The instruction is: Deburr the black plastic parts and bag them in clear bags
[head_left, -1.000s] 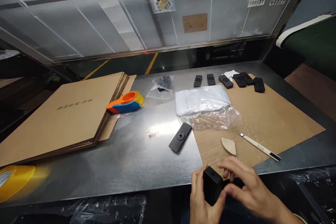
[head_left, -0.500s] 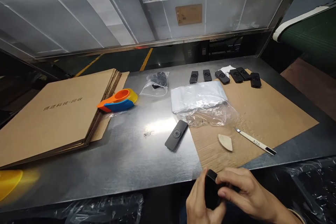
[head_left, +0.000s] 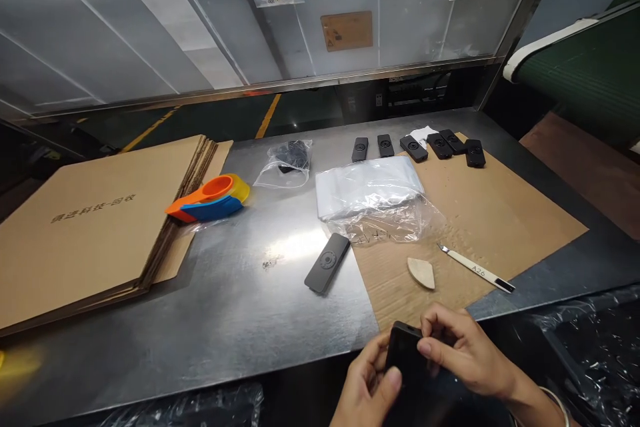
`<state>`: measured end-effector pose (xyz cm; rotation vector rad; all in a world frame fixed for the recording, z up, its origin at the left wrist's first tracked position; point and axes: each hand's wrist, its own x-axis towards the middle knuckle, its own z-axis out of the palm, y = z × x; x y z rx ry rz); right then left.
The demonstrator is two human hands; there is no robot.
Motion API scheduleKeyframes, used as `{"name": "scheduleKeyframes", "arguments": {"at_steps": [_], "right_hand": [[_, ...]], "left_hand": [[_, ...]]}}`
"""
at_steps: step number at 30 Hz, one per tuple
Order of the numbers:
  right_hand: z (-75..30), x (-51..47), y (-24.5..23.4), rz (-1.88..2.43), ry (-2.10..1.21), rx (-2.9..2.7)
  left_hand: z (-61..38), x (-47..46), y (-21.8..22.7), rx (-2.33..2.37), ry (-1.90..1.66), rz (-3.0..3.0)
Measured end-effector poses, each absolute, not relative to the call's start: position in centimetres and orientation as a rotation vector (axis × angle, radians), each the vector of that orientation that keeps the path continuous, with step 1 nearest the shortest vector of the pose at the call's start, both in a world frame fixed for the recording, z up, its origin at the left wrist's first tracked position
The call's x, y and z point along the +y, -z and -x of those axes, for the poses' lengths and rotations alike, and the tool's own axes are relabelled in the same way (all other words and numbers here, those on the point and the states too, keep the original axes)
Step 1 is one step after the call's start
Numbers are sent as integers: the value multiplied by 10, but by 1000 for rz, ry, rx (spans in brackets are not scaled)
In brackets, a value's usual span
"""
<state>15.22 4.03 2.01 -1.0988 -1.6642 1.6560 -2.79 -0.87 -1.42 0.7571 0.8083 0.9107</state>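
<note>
While my left hand [head_left: 367, 383] holds a black device [head_left: 406, 355] at the front edge of the metal surface [head_left: 225, 313], its fingers wrap the near side and its thumb lies across the face. My right hand [head_left: 465, 353] is at the device's upper right edge, with thumb and forefinger brought close together and the other fingers curled; I cannot tell whether they pinch anything. The device stands tilted, its top end pointing away from me, and its lower part is lost in the dark.

Ahead of my hands lies a cardboard sheet [head_left: 520, 213], with a pale wedge-shaped piece [head_left: 421, 273] and a craft knife [head_left: 475, 267] marked A26 on it, the knife's handle end reaching past the sheet's edge. To the left, a grey device [head_left: 327, 263] with a round ring on its face lies at a slant on bare metal.

Farther back sits a pile of clear plastic bags [head_left: 370, 187], and behind it a row of six black devices [head_left: 385, 145]. Over on the left I have an orange and blue tape dispenser [head_left: 210, 199] beside a stack of flattened cardboard [head_left: 100, 227].
</note>
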Motion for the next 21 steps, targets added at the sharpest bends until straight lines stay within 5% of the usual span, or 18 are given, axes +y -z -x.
{"name": "scheduleKeyframes", "arguments": {"at_steps": [5,13,21], "right_hand": [[-154,43,-8,1250,-1331,-1868],[-217,97,39,1765,-335,-1919],[-225,96,56,1804,-89,-2043]], "left_hand": [[16,-5,31,515,-584,-303],[8,-3,34,590,-911,-70],[12,5,11,683,-1000,51]]}}
